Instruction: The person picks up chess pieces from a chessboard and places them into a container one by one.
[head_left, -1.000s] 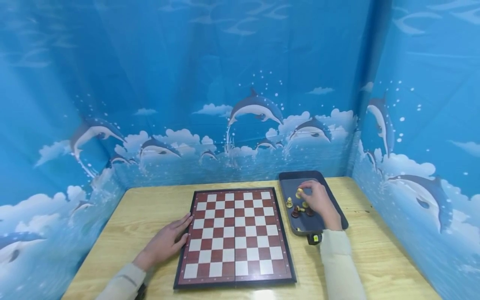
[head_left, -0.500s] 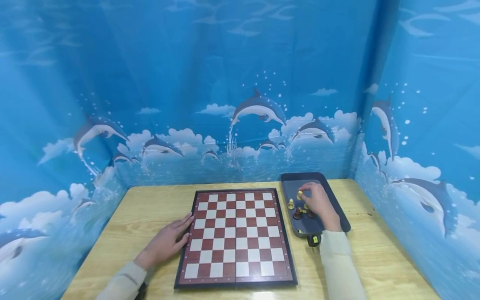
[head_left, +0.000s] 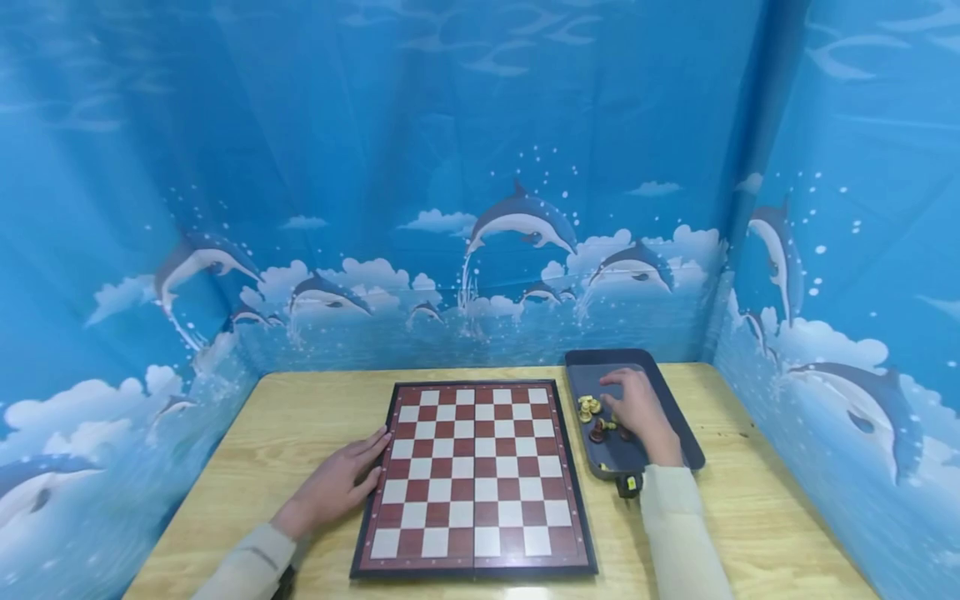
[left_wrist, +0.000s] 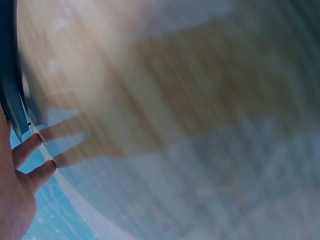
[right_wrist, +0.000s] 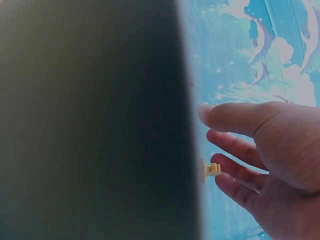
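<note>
A brown-and-white chessboard (head_left: pixel 476 479) lies flat on the table. My left hand (head_left: pixel 333 485) rests at its left edge, fingertips touching the dark rim; in the left wrist view the fingers (left_wrist: pixel 31 150) are fairly straight. Over the dark grey tray (head_left: pixel 678 433), my right hand (head_left: pixel 639 410) has its thumb and fingers parted, with no piece between them in the head view. Cream chess pieces (head_left: pixel 588 407) sit close together left of the fingertips. A dark brown chess piece (head_left: pixel 597 432) lies nearer me, partly among others. In the right wrist view, a cream chess piece (right_wrist: pixel 214 169) shows beside the fingers.
The wooden table (head_left: pixel 300 417) is backed by a blue dolphin-print curtain (head_left: pixel 420 208) behind and on both sides. A small black object with a yellow mark (head_left: pixel 628 485) is by the right wrist. The tray wall blocks much of the right wrist view.
My right hand has let go of the cream chess piece it pinched; that piece is now down beside another cream one, and the fingers have parted. The left hand stays at the board.
</note>
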